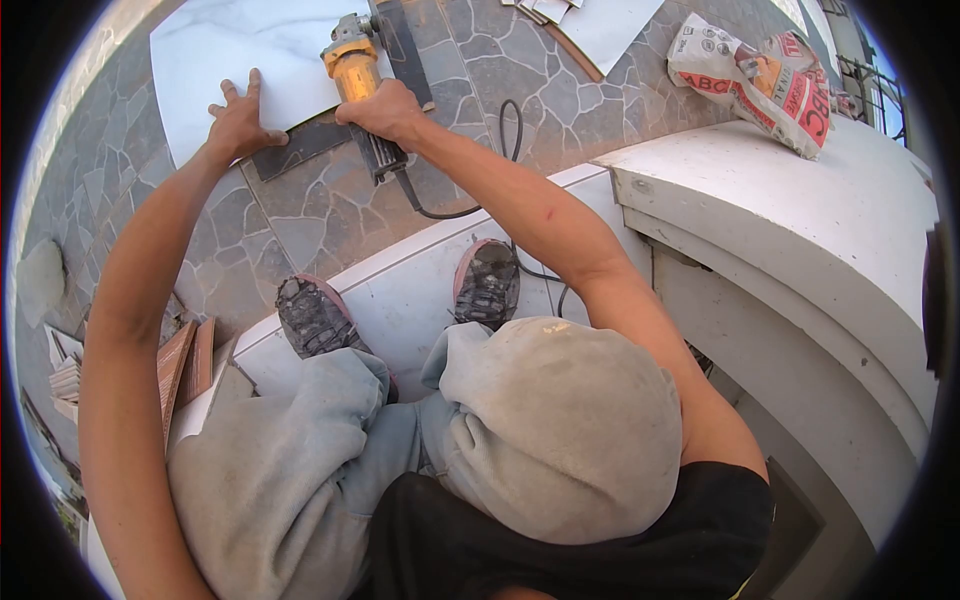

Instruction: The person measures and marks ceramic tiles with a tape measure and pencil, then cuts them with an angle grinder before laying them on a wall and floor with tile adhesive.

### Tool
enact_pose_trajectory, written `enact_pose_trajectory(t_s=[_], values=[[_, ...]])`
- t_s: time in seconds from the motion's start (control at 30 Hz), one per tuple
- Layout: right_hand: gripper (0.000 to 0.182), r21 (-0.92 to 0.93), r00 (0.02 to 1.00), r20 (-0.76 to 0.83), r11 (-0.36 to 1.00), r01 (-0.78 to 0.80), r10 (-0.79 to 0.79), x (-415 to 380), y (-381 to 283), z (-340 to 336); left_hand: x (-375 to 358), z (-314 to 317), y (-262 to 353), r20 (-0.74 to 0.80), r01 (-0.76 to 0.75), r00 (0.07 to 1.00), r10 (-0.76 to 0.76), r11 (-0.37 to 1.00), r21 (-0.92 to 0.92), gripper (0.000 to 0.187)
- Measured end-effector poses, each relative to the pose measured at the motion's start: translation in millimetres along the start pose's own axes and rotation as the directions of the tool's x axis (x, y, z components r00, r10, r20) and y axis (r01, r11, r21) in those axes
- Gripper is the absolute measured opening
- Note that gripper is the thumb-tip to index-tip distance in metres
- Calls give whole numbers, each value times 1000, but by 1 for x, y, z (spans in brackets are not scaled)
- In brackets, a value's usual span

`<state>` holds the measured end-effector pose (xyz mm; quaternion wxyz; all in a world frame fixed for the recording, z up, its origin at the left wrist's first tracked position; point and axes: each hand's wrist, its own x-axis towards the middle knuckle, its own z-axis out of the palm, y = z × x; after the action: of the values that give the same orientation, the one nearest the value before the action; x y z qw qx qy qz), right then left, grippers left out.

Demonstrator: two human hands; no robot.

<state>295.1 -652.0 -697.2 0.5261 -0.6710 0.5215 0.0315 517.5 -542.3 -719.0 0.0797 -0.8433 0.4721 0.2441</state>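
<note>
1. Left hand (238, 122) spread flat, fingers splayed, pressing on white tile (230, 60), gripping nothing.
2. Right hand (385, 110) closed around yellow angle grinder (358, 72), just right of left hand.
3. Tile lying far left on stone-patterned floor (560, 90), grinder head at its near right edge.
4. Black cable (470, 205) trailing from grinder toward shoes (487, 283) on white step (410, 290).
5. Printed bag (755, 80) far right.

One grinder (358, 75), yellow-bodied, with one black cord (450, 210) running from it. One large white tile (240, 60) beside the grinder, and a few smaller tile pieces (590, 25) well right of it. One printed bag (760, 80) further right. Two hands (240, 120), two shoes (315, 318). One stack of reddish slabs (185, 365), well below the grinder.
</note>
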Motion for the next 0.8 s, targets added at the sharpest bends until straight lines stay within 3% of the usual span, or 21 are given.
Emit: enact_pose_trajectory(t_s=[0.8], values=[[73,-11,998,47,999,-45,45,-13,2,-3,0,-3,3,36,42,998,-43,999,11,127]])
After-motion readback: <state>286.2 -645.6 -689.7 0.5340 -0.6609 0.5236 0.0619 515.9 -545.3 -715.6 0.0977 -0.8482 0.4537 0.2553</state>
